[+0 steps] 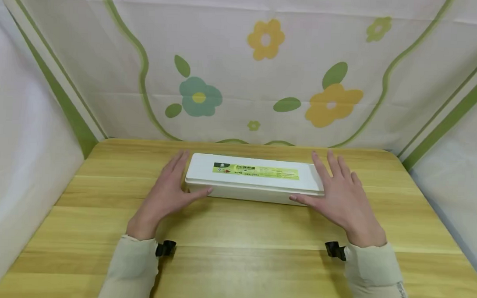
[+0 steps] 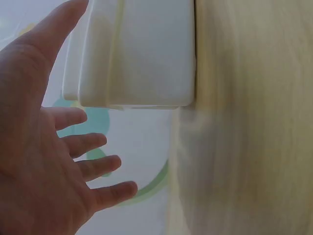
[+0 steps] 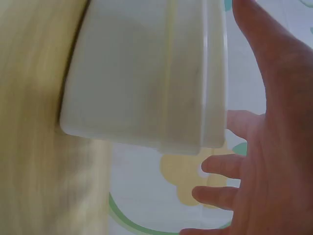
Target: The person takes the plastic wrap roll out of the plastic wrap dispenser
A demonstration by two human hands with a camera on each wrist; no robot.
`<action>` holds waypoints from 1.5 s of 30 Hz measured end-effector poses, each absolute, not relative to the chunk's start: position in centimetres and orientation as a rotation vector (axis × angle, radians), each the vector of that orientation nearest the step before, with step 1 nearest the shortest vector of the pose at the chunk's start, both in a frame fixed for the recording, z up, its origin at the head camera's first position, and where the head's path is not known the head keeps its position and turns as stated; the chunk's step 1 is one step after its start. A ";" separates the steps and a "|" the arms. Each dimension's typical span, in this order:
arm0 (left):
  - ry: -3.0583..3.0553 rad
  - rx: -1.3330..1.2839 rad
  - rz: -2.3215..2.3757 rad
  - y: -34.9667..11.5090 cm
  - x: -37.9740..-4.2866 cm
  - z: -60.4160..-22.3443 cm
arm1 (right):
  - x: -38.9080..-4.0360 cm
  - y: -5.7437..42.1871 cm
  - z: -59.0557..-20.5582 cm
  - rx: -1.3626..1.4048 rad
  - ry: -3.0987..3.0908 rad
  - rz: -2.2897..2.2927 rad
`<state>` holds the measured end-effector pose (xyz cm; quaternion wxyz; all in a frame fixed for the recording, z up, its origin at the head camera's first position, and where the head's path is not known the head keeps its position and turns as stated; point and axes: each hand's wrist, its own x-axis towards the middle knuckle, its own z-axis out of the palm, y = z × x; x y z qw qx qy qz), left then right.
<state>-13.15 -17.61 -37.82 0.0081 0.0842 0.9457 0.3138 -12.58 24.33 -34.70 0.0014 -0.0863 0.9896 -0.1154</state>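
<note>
A long white cling film box (image 1: pixel 255 181) lies flat on the wooden table, a green and yellow label (image 1: pixel 257 171) on its closed lid. Around its left end my left hand (image 1: pixel 168 190) is spread, with straight fingers and the thumb near the front edge. At the opposite end my right hand (image 1: pixel 343 194) is spread the same way, its thumb before the front side. Both wrist views show the box's smooth front wall (image 2: pixel 151 54) beside spread fingers, none curled round it. Whether any fingertip touches the box, I cannot tell.
The wooden table (image 1: pixel 242 263) stretches toward me and out to both sides. Behind its far edge hangs a white cloth (image 1: pixel 226 43) with printed flowers, and white cloth also encloses the left and right sides. Small black mounts (image 1: pixel 166 248) sit at both wrists.
</note>
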 end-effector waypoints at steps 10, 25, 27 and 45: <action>2.574 0.231 1.551 -17.5 -14.4 -40.0 | -13.8 24.1 -36.6 -0.399 3.000 -0.667; 2.253 0.150 1.826 -19.2 -15.6 -41.5 | -14.5 23.7 -38.2 -0.530 3.085 -0.781; 2.220 0.133 1.849 -19.5 -15.7 -41.7 | -14.5 23.7 -38.3 -0.531 3.088 -0.785; 2.107 0.089 1.912 -20.3 -15.9 -42.1 | -14.9 23.6 -37.8 -0.495 3.161 -0.685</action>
